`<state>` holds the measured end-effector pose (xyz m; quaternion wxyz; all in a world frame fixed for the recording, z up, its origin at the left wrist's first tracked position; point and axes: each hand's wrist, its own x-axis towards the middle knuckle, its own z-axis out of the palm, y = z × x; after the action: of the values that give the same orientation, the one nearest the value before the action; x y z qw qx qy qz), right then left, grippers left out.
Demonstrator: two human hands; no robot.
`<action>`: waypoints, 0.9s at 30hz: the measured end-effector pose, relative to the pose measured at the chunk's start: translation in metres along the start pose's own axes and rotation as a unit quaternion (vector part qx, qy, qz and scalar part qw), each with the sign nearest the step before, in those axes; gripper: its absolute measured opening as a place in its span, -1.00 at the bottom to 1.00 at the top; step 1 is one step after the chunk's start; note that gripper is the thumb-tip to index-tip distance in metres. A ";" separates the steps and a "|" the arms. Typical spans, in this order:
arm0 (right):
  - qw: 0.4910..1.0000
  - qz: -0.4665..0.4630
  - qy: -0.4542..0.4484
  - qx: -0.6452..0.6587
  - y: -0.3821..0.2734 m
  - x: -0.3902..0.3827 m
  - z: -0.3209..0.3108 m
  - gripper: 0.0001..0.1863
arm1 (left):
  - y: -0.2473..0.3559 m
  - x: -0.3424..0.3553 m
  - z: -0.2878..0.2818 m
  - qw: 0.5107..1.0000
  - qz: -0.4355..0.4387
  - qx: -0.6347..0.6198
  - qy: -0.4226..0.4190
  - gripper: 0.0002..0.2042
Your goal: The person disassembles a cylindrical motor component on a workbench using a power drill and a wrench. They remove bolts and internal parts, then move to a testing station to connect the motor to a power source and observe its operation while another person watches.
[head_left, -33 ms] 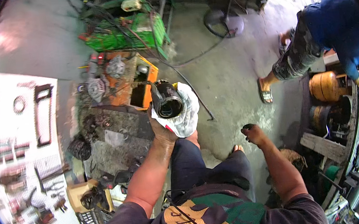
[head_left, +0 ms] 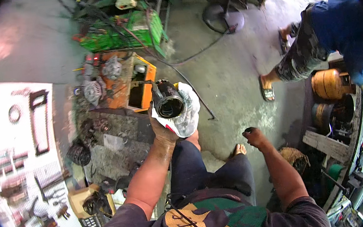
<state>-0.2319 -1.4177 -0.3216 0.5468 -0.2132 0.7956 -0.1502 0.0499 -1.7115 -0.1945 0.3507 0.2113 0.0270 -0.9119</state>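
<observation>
My left hand (head_left: pixel 164 133) is closed round a hollow black cylindrical metal housing (head_left: pixel 170 106) and a crumpled white cloth (head_left: pixel 187 118). The round open end of the housing points toward me; its inside looks dark. White cloth wraps its right side and bulges below it, hiding part of my fingers. Lower and to the right, my right hand (head_left: pixel 257 137) is held in the air apart from the housing, its fingers curled in. Something small and dark (head_left: pixel 250 129) shows at those fingers, too small to name.
Left of the housing, an orange box (head_left: pixel 150 78) stands by metal motor parts (head_left: pixel 93 91). A cable (head_left: pixel 197 98) crosses the floor. Beyond are a green crate (head_left: pixel 124 32) and a tool pegboard (head_left: pixel 18 147). At right, another person (head_left: pixel 301 58) stands by a cluttered bench (head_left: pixel 361 173).
The view has shifted slightly, so the surroundings at left sit a little differently. My hands keep nearly the same pose, and the left still holds the housing and cloth.
</observation>
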 end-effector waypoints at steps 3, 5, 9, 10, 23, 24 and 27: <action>0.988 0.052 -0.024 -0.142 0.037 0.046 0.044 -0.45 | 0.009 0.064 -0.037 0.998 -0.052 -0.044 0.014 -0.18; 0.984 0.050 -0.063 -0.157 0.046 0.078 0.066 -0.43 | 0.005 0.101 -0.061 0.995 -0.087 -0.056 0.014 -0.22; 0.987 0.072 -0.073 -0.127 0.058 0.156 0.107 -0.44 | -0.022 0.163 -0.124 0.982 -0.141 -0.121 0.026 -0.30; 0.988 0.077 -0.064 -0.114 0.062 0.180 0.119 -0.45 | -0.033 0.177 -0.143 0.985 -0.128 -0.110 0.043 -0.35; 0.798 0.383 -0.047 0.462 0.172 0.395 0.299 -0.40 | -0.112 0.188 -0.370 0.964 -0.120 -0.036 0.235 -0.30; 0.758 0.422 -0.032 0.496 0.174 0.409 0.310 -0.30 | -0.114 0.188 -0.380 0.963 -0.120 -0.031 0.238 -0.30; 0.707 0.438 0.026 0.555 0.175 0.443 0.337 -0.26 | -0.112 0.191 -0.403 0.962 -0.125 -0.011 0.244 -0.28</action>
<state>-0.0851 -1.4918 -0.8813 0.5498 0.5048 0.5870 -0.3136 -0.0025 -1.6673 -0.6491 0.2189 0.4186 0.1484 -0.8688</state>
